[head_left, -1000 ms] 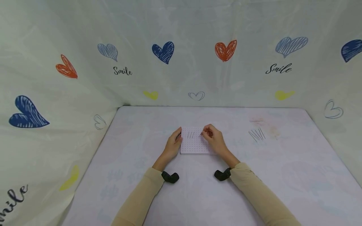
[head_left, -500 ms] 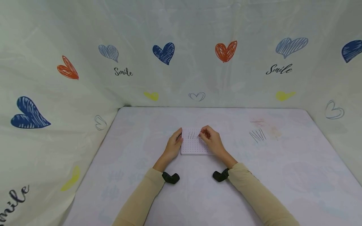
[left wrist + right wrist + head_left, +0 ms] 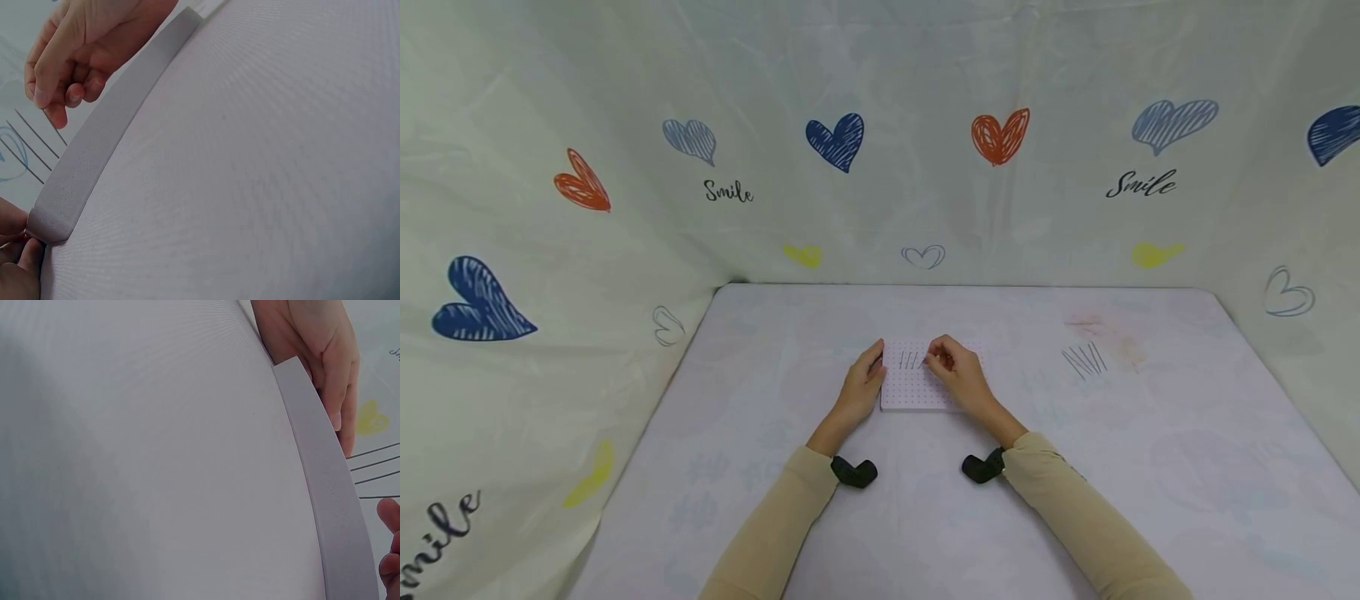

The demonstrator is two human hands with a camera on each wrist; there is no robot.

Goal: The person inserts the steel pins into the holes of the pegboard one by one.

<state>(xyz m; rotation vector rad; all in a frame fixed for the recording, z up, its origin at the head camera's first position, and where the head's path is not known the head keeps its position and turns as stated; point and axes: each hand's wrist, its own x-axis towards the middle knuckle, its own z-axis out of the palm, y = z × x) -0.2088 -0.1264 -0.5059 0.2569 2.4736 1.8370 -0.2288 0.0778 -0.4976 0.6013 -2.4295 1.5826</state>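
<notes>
The left hand steadies a flat, square, dotted foam board; the right hand pinches a thin, straight pin beside three upright pins.

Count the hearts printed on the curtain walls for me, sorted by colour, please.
Orange hearts: 2
Dark blue hearts: 3
Pale blue hearts: 2
Yellow hearts: 3
Outline-only hearts: 3
Total: 13
</notes>
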